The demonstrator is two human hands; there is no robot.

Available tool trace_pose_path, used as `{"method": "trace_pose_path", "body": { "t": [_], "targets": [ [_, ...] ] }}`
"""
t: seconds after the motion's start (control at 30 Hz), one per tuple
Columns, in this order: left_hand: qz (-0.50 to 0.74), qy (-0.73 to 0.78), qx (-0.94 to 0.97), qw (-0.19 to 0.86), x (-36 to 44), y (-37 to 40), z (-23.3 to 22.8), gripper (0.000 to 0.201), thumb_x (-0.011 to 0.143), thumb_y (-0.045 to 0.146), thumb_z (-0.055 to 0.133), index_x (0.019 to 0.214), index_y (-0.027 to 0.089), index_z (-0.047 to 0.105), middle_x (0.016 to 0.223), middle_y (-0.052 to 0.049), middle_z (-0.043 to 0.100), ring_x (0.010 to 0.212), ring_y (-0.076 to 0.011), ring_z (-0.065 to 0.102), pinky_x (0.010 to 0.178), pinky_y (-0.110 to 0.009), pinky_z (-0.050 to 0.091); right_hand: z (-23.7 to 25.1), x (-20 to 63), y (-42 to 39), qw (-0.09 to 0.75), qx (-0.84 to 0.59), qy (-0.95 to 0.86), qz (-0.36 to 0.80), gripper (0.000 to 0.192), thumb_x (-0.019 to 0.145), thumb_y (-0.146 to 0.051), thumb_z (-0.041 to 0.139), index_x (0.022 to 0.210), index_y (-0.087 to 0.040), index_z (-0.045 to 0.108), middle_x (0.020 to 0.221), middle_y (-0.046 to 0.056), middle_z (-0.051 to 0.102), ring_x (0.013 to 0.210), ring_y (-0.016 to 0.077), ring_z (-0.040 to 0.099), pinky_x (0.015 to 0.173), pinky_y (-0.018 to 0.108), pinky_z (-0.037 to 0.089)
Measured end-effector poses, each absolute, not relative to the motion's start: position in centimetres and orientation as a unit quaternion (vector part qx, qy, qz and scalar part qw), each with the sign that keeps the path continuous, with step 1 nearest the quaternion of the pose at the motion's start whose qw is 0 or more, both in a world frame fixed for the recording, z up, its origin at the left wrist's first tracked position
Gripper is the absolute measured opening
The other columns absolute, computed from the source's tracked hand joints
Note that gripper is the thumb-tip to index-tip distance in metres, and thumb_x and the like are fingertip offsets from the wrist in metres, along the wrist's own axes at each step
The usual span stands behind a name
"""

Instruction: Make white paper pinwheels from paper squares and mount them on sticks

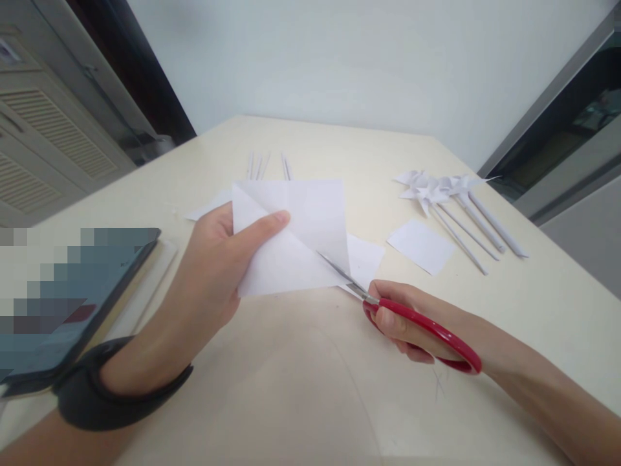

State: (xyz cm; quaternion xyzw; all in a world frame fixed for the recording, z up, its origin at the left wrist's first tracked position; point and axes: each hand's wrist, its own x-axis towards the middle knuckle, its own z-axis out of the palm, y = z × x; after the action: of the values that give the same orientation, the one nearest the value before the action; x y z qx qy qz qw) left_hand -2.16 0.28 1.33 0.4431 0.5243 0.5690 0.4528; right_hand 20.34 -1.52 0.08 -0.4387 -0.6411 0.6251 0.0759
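Cutting a folded sheet along its crease. The right hand (412, 323), lower right of centre, is closed through the red loops of the scissors (417, 323), whose blades run up and left into the lower right corner of the white paper (291, 239); the blades look nearly closed, tips hidden against the sheet. The left hand (218, 272), centre left, pinches the paper by its left edge, thumb (264, 226) laid flat across the front and the other fingers behind, lifting the sheet clear of the table (301, 388). A diagonal fold runs from the sheet's upper left towards the blades.

For a clean cut, the holding hand would best keep the sheet taut and turn it so the crease lines up with the blades, while the scissors take long strokes from near the pivot and stop short of the sheet's centre. The thumb sits well apart from the blades, which seems safe.

Beneath the held sheet lies another white sheet (363, 259); a small paper square (421, 246) lies to its right. In the upper right, finished paper pinwheels (436, 189) on rolled sticks lie side by side. Above centre are a few spare paper sticks (257, 165). A dark phone (72, 298) rests at the left edge, beside the wristband (111, 395).
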Motion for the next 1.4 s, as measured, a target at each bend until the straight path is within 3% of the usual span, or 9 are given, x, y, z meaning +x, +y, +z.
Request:
{"method": "trace_pose_path", "body": {
  "t": [0.2, 0.43, 0.6, 0.8, 1.03, 1.2, 1.4],
  "targets": [
    [0.550, 0.517, 0.448, 0.479, -2.6, 0.4, 1.0, 0.032, 0.078, 0.022, 0.064, 0.110, 0.019, 0.068, 0.094, -0.007, 0.075, 0.069, -0.0204, 0.071, 0.057, -0.026, 0.057, 0.2, 20.1, -1.7, 0.040, -0.462, -0.630, 0.624, 0.047, 0.082, -0.065, 0.046, 0.072, -0.020, 0.035, 0.062, -0.005, 0.040, 0.048, 0.0062, 0.031, 0.044, 0.022, 0.025],
    [0.511, 0.517, 0.476, 0.495, -2.4, 0.5, -0.1, 0.023, 0.078, 0.024, 0.063, 0.100, 0.020, 0.069, 0.089, -0.007, 0.075, 0.072, -0.0255, 0.071, 0.053, -0.030, 0.057, 0.2, 19.8, -1.7, 0.059, -0.465, -0.657, 0.590, 0.041, 0.082, -0.060, 0.052, 0.080, -0.022, 0.037, 0.073, -0.005, 0.036, 0.063, 0.0097, 0.035, 0.057, 0.024, 0.029],
    [0.525, 0.515, 0.467, 0.491, -2.5, 0.5, -0.4, 0.016, 0.076, 0.023, 0.065, 0.091, 0.018, 0.069, 0.085, -0.006, 0.075, 0.074, -0.0255, 0.071, 0.055, -0.028, 0.057, -0.5, 19.8, -1.9, 0.092, -0.454, -0.650, 0.602, 0.039, 0.084, -0.058, 0.051, 0.078, -0.022, 0.037, 0.069, -0.005, 0.038, 0.060, 0.0091, 0.034, 0.054, 0.024, 0.027],
    [0.526, 0.525, 0.463, 0.483, -2.6, 0.5, -0.4, 0.016, 0.075, 0.023, 0.066, 0.090, 0.020, 0.070, 0.081, -0.005, 0.075, 0.069, -0.0252, 0.071, 0.049, -0.027, 0.056, -0.5, 19.7, -2.0, 0.074, -0.462, -0.600, 0.648, 0.039, 0.084, -0.057, 0.051, 0.079, -0.022, 0.036, 0.065, -0.006, 0.041, 0.050, 0.0066, 0.034, 0.047, 0.022, 0.026],
    [0.541, 0.500, 0.457, 0.499, -2.4, 0.4, -0.4, 0.023, 0.077, 0.021, 0.065, 0.099, 0.019, 0.070, 0.084, -0.004, 0.076, 0.065, -0.0203, 0.071, 0.054, -0.026, 0.058, -1.4, 19.7, -1.8, 0.127, -0.422, -0.605, 0.663, 0.037, 0.082, -0.051, 0.059, 0.080, -0.021, 0.038, 0.067, -0.007, 0.037, 0.053, 0.0052, 0.027, 0.046, 0.019, 0.020],
    [0.554, 0.497, 0.460, 0.484, -2.3, 0.5, -0.5, 0.024, 0.077, 0.021, 0.066, 0.100, 0.018, 0.070, 0.087, -0.005, 0.076, 0.066, -0.0195, 0.071, 0.061, -0.028, 0.058, -1.7, 19.8, -1.7, 0.140, -0.403, -0.590, 0.685, 0.034, 0.084, -0.049, 0.057, 0.083, -0.021, 0.038, 0.069, -0.006, 0.036, 0.055, 0.0056, 0.025, 0.047, 0.019, 0.020],
    [0.544, 0.493, 0.474, 0.486, -2.3, 0.4, -0.6, 0.021, 0.078, 0.024, 0.064, 0.098, 0.018, 0.069, 0.088, -0.005, 0.076, 0.069, -0.0211, 0.070, 0.056, -0.026, 0.057, -1.0, 19.9, -1.8, 0.125, -0.378, -0.589, 0.703, 0.034, 0.084, -0.049, 0.058, 0.086, -0.021, 0.041, 0.077, -0.004, 0.037, 0.062, 0.0078, 0.027, 0.055, 0.021, 0.026]
  ]
}}
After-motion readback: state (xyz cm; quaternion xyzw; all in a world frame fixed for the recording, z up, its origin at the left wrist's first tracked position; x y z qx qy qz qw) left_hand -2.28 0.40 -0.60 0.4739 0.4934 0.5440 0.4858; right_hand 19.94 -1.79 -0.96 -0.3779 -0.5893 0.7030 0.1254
